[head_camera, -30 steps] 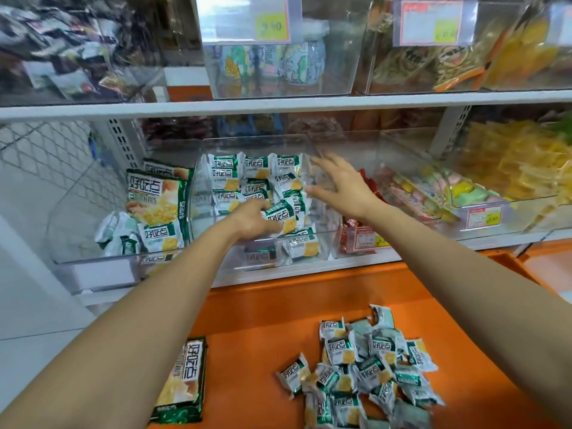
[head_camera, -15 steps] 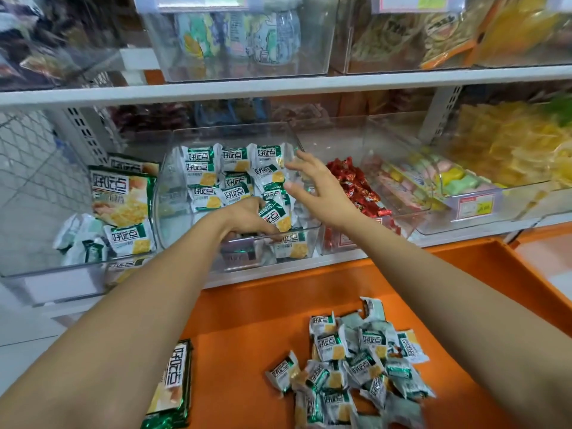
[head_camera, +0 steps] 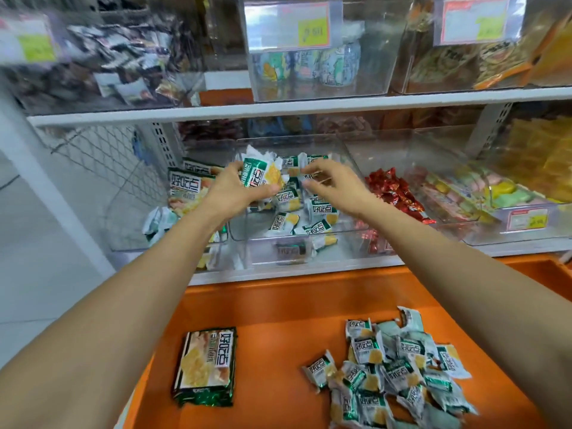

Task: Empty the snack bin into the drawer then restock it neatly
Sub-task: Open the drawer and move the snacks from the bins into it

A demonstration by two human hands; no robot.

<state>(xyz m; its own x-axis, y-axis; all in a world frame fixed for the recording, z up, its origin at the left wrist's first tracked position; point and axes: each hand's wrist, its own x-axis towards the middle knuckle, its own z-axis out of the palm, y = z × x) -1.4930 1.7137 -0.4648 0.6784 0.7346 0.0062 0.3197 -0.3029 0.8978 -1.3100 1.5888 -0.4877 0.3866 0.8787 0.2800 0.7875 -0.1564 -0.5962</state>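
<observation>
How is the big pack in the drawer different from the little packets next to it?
The big pack lies flat and alone; the little packets are jumbled in a heap. The big pack is far larger than any little packet. Both have green wrappers and sit in the drawer.

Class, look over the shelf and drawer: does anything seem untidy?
Yes. The small packets in the clear snack bin lie jumbled at all angles, and more sit in a loose heap in the orange drawer.

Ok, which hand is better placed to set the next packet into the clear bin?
Left. The left hand grips a green-and-yellow packet right above the clear bin; the right hand hovers beside it with no packet clearly held.
</observation>
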